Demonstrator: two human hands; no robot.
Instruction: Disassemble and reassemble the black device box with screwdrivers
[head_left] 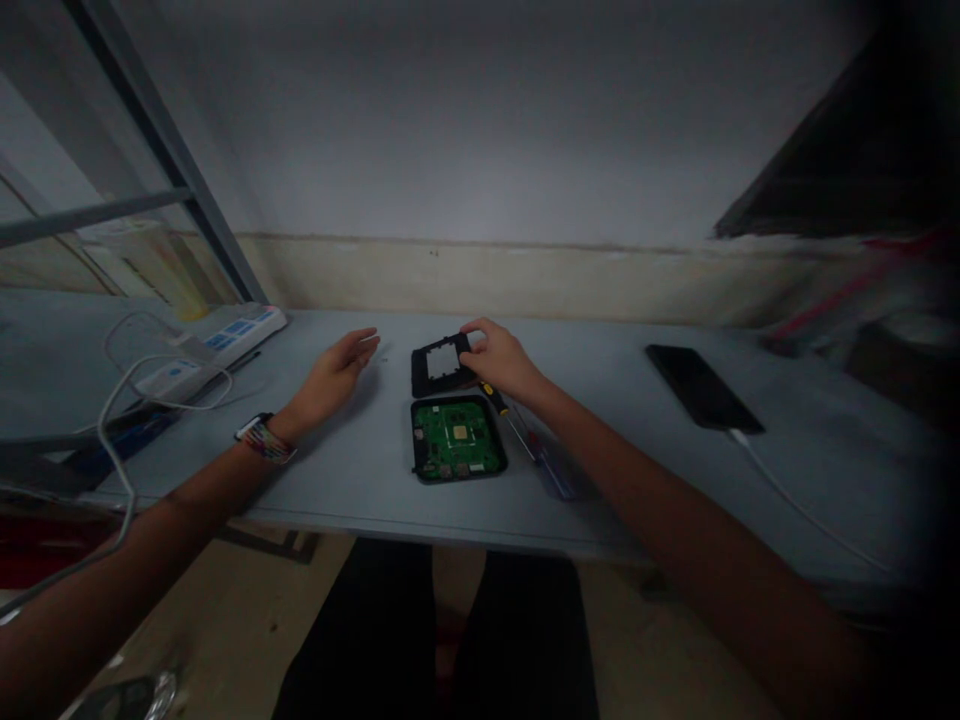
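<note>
Grey desk [360, 470] runs along a pale wall. Power strip [225, 345] with white cords sits at the far left. A black phone [703, 387] lies face up at the right, with a white cable [795, 500] plugged into its near end.

Desk centre: black case bottom [457, 439] lies flat with the green circuit board seated in it. Black frame cover [441, 364] is just behind it, with a narrow gap between them. Screwdriver [525, 435] lies on the desk to the right of the case bottom, partly under the right forearm.

Right hand [501, 358]: fingers pinch the frame cover's right edge. Can't tell if the cover is lifted or flat on the desk.

Left hand [337, 372]: fingers loosely spread, holding nothing, resting on the desk left of the cover and clear of it. Patterned band [264, 438] on that wrist.
</note>
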